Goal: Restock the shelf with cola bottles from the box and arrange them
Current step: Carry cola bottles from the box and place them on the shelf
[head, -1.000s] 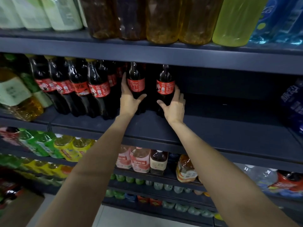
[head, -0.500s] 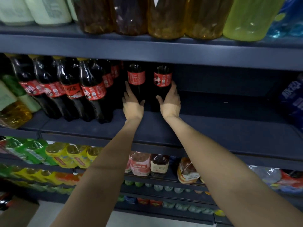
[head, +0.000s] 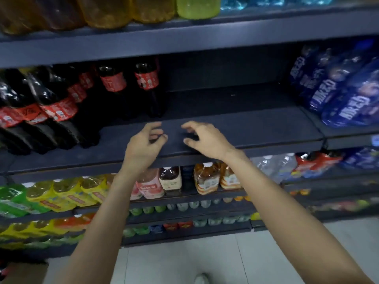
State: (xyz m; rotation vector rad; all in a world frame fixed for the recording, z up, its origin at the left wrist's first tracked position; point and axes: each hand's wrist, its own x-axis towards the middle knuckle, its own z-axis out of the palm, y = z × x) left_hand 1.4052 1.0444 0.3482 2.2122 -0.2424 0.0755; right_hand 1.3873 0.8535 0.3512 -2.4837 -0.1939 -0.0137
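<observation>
Both hands hover empty over the front edge of the dark shelf (head: 235, 128); left hand (head: 143, 146) and right hand (head: 205, 138) have loosely curled fingers, gripping nothing; the cola bottles (head: 131, 87) stand upright further back on the left; blue packs (head: 344, 95) sit far right.

On the middle shelf (head: 225, 128), two cola bottles (head: 146, 89) stand apart at the far back, and about five more crowd the left; blur hides any behind. Four blue bottles (head: 336, 93) show at the right. Two hands (head: 143, 146) are in view.
</observation>
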